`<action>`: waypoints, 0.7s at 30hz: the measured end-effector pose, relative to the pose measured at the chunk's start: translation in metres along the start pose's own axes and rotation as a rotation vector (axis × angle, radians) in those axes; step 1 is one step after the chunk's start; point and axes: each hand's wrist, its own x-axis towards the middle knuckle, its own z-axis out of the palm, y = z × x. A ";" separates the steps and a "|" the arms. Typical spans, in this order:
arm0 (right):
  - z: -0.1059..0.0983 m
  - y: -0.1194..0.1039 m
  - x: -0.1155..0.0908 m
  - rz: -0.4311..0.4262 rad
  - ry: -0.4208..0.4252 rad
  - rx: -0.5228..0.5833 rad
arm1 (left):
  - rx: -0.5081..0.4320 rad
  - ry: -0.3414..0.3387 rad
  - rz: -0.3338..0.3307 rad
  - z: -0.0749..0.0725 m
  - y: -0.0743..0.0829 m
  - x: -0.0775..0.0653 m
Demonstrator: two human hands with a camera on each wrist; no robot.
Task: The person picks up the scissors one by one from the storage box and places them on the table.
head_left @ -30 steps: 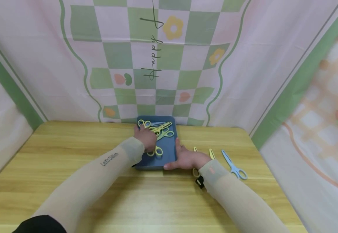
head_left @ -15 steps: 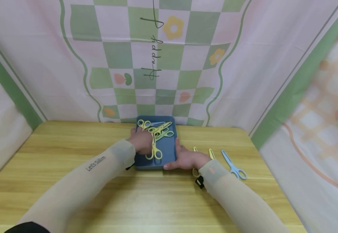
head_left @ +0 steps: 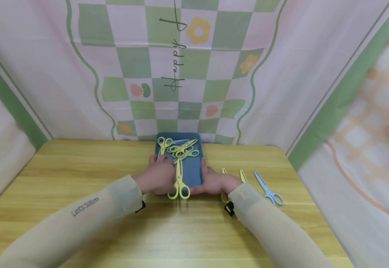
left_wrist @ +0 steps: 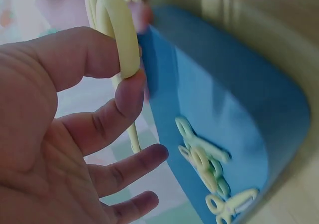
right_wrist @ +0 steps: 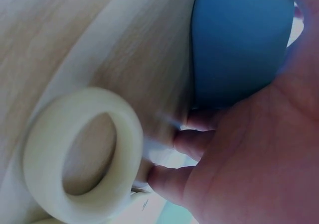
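Above the near end of a blue tray (head_left: 191,170), you hold a pair of yellow scissors (head_left: 179,175) by the handle in your left hand (head_left: 157,178). Your thumb and index finger pinch one of its loops, the wrist view shows, while your other fingers extend apart from it. The blades point away from you over the tray, and the loops hang toward you past its near edge; whether the tips touch the scissors behind them, you cannot tell from here.

Your right hand (head_left: 213,181) lies against the tray's right side, fingers straight and grasping nothing, thumb reaching to the near corner.

Inside the tray, toward its far end, a second yellow pair (head_left: 163,143) sits at the left, just beside a blue pair (head_left: 181,142). Another yellow pair (head_left: 184,147) lies across the middle, over a green pair (head_left: 191,152).

On the wooden table (head_left: 80,160) to the right of the tray, a light blue pair (head_left: 269,191) lies with its blades pointing away from you. Between it and your right hand are two more yellow pairs, partly hidden by your hand and sleeve, their tips showing.

You wear cream sleeves (head_left: 83,216), the left one lettered. Behind the table hangs a green-and-white checked cloth (head_left: 135,63) bearing the word "Happy."
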 end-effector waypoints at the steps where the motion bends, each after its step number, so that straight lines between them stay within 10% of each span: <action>1: 0.000 0.000 0.000 0.002 -0.002 0.002 | -0.008 0.008 0.017 0.001 0.003 -0.004; 13: 0.002 0.007 0.008 0.040 -0.016 -0.026 | -0.061 -0.009 0.202 0.021 0.051 -0.054; 21: 0.000 -0.001 0.002 0.040 -0.013 0.001 | -0.040 -0.048 0.263 0.040 0.070 -0.058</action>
